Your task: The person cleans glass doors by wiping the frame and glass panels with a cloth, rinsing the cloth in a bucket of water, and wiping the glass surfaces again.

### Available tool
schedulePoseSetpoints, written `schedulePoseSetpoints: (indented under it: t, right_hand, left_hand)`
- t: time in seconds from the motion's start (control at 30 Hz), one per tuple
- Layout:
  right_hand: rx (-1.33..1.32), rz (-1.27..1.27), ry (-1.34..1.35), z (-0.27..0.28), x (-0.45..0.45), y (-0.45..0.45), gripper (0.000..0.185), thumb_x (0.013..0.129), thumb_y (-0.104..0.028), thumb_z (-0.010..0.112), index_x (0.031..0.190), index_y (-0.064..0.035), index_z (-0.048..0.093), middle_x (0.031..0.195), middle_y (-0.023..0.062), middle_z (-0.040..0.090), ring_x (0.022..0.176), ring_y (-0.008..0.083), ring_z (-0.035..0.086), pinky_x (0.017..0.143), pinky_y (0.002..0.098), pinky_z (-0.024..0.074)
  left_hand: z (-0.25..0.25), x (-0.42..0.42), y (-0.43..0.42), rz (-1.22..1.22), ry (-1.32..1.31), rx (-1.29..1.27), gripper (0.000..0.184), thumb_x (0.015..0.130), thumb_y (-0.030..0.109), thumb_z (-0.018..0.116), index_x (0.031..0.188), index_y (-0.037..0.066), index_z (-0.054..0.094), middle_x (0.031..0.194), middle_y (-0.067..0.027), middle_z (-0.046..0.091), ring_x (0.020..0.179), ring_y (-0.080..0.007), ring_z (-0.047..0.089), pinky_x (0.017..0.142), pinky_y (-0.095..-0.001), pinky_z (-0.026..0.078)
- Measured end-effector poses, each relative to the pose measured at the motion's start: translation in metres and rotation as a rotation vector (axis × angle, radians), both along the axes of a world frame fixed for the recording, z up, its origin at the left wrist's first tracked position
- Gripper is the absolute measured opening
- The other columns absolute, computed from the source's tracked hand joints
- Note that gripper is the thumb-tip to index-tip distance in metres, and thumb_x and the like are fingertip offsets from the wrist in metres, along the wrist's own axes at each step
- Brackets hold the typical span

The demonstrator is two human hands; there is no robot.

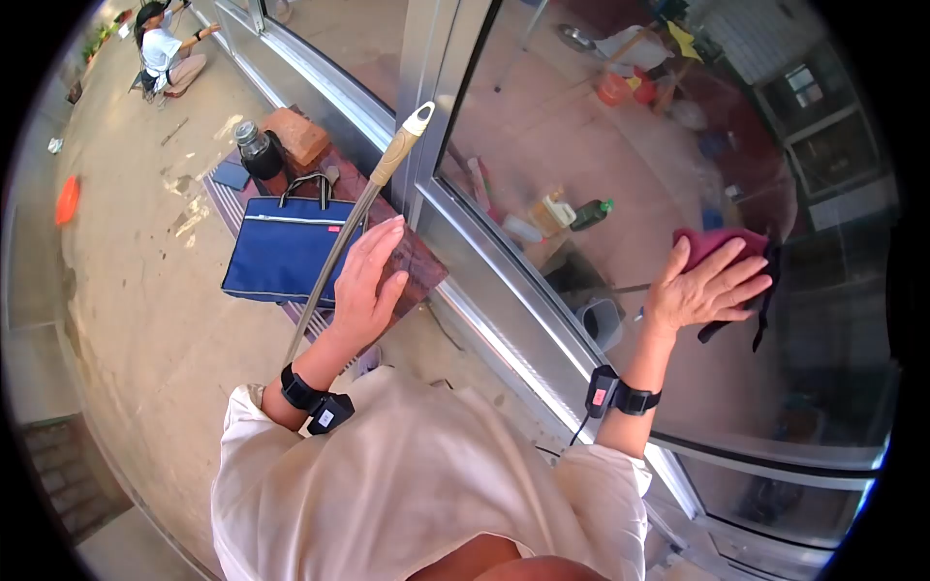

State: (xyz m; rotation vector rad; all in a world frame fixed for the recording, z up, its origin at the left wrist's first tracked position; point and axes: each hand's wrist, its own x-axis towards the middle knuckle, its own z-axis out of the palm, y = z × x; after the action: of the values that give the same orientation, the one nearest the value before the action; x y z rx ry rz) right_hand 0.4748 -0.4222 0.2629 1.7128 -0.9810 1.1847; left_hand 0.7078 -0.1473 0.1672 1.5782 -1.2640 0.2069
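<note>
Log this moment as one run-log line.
right hand: spread flat over maroon cloth on glass pane | left hand: open beside pole | blue bag: near dark bottle

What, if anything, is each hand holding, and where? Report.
The right hand presses the middle of a dark red cloth against the glass, fingers spread rather than gripping; the left hand holds nothing.

Outdoor paved ground beside a building, its kind unclear: a concrete floor (136, 320) runs along metal-framed glass panels (581, 126), through which bottles (554, 213) and a bucket (600, 322) show, with greenery (97, 37) at the far end.
</note>
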Motion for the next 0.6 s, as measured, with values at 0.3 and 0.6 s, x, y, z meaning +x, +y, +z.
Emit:
schedulePoseSetpoints:
  t: [0.3,0.6]
  right_hand:
    - [0.165,0.416,0.37,-0.017,0.222,0.018,0.055,0.085,-0.025,0.053,0.138,-0.0146,0.042,0.147,0.0012,0.034,0.136,0.0154,0.03,0.107,0.0516,0.015]
    - [0.172,0.506,0.494,-0.034,0.143,0.02,0.053,0.083,-0.01,0.045,0.136,-0.0074,0.043,0.147,0.0042,0.033,0.139,0.0141,0.024,0.112,0.0452,0.0143]
  left_hand:
    - [-0.018,0.051,0.074,0.219,0.081,0.071,0.042,0.091,0.011,0.048,0.131,-0.002,0.042,0.133,-0.0205,0.048,0.122,-0.0342,0.046,0.1,-0.0427,0.036]
    - [0.0,0.014,0.058,0.124,0.097,0.024,0.043,0.099,0.02,0.036,0.134,-0.005,0.036,0.137,-0.0191,0.043,0.125,-0.0315,0.043,0.1,-0.0424,0.037]
